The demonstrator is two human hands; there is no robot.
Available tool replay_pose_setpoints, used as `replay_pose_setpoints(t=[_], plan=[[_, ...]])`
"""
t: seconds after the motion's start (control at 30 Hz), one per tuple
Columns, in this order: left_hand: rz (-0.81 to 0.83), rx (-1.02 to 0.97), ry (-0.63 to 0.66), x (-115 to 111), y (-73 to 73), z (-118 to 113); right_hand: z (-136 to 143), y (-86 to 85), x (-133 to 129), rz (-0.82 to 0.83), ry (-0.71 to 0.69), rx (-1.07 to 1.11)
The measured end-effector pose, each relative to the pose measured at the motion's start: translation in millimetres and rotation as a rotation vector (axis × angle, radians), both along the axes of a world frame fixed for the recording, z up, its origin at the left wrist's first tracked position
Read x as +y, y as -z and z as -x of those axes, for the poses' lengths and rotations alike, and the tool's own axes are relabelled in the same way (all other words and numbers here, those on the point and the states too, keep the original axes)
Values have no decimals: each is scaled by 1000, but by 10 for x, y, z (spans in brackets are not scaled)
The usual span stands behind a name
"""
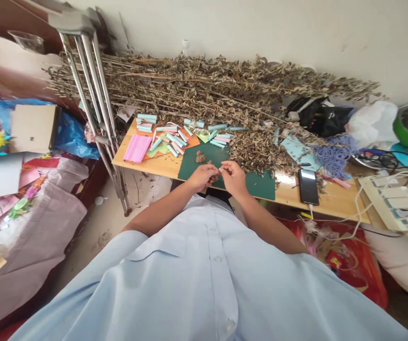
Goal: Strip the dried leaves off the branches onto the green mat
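My left hand (203,178) is closed on a small bit of brown dried leaves, part of which shows by the fingertips. Close against it, my right hand (234,180) pinches with thumb and forefinger; what lies in that pinch is too small to make out. Both hands are over the near edge of a dark green cutting mat (260,185). Just beyond my left hand sits a small brown clump of dried leaves (200,157). A loose heap of crumbled dried leaves (251,150) covers the mat's far right part.
Long dried plant stalks (196,90) lie along the wall. Blue and pink paper rolls (177,139) and a pink paper stack (137,148) are at left. A phone (308,187), purple yarn (335,154) and a power strip (390,201) sit right. A metal crutch (93,90) leans left.
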State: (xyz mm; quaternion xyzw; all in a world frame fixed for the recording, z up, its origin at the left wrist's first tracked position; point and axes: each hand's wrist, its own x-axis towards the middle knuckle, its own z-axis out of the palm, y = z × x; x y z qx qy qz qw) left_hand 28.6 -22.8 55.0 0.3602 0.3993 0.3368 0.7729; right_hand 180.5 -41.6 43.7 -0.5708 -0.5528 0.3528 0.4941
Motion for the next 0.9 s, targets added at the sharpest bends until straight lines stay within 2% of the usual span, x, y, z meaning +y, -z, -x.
replay_pose_setpoints(t=[0.33,0.53,0.7,0.9], plan=[[8,-16,4,16,7,30,20,82,82,-15,93,42],[39,-36,-2,24,24,44,-122,-22,142,-1,154,97],[49,-114,-69,77,33,86,-236,-144,-59,8,-56,41],[132,-218,-239,151,42,139,-247,-127,-388,-57,-455,-472]])
